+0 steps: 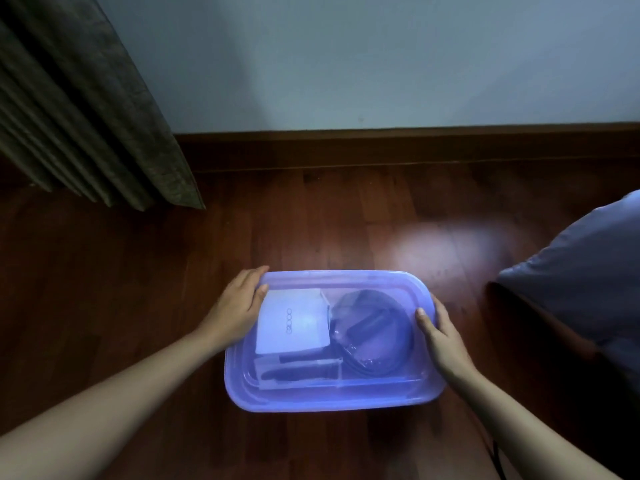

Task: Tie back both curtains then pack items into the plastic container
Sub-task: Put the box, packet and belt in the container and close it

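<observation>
left hand and right hand round lidded plastic container

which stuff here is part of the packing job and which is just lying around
Job:
- plastic container, lid on, gripped at its sides by the left hand and right hand
- white device and coiled black cable inside it
- curtain

Lying about:
- grey fabric at the right

White box: faint grey rounded characters, printed sideways, too blurred to read reliably.
</observation>
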Action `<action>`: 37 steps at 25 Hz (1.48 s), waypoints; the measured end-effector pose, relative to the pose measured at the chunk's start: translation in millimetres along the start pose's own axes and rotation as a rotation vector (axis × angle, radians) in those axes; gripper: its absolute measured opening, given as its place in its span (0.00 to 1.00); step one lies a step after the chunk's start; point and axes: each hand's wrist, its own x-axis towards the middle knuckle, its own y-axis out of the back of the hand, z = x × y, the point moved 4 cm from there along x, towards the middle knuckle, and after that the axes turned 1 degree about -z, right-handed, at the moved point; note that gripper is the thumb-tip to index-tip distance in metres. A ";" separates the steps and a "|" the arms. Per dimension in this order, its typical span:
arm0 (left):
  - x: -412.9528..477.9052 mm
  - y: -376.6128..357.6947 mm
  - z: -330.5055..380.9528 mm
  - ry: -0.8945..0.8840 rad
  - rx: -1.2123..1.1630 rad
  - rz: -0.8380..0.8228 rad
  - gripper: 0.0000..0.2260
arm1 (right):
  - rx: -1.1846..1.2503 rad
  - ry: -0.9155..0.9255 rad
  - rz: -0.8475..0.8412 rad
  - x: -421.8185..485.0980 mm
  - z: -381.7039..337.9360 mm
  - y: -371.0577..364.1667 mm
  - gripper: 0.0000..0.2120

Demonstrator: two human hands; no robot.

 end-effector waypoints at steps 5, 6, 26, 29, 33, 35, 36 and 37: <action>-6.7 -2.5 -1.0 0.066 0.189 0.093 0.27 | -0.173 -0.007 0.082 -6.5 -2.4 1.9 0.26; -8.3 -1.1 -0.2 0.070 0.224 0.124 0.28 | -0.233 -0.003 0.099 -8.2 -4.2 1.8 0.28; -73.8 50.1 -61.3 0.440 -0.823 0.215 0.15 | 0.181 0.058 -0.300 7.2 -73.9 -53.0 0.23; -86.6 110.6 -95.0 0.435 -0.864 0.367 0.14 | 0.129 0.113 -0.400 8.3 -142.7 -104.4 0.25; -126.8 193.2 -136.3 0.458 -0.901 0.461 0.11 | 0.056 0.113 -0.591 -14.3 -215.3 -179.7 0.33; -161.8 233.5 -161.7 0.497 -0.926 0.519 0.12 | 0.054 0.105 -0.685 -36.2 -248.2 -221.2 0.33; -181.3 253.8 -169.2 0.543 -0.919 0.551 0.12 | 0.072 0.082 -0.721 -48.1 -262.9 -240.8 0.32; -198.8 269.5 -181.3 0.564 -0.929 0.598 0.12 | 0.086 0.061 -0.780 -58.7 -277.8 -261.3 0.31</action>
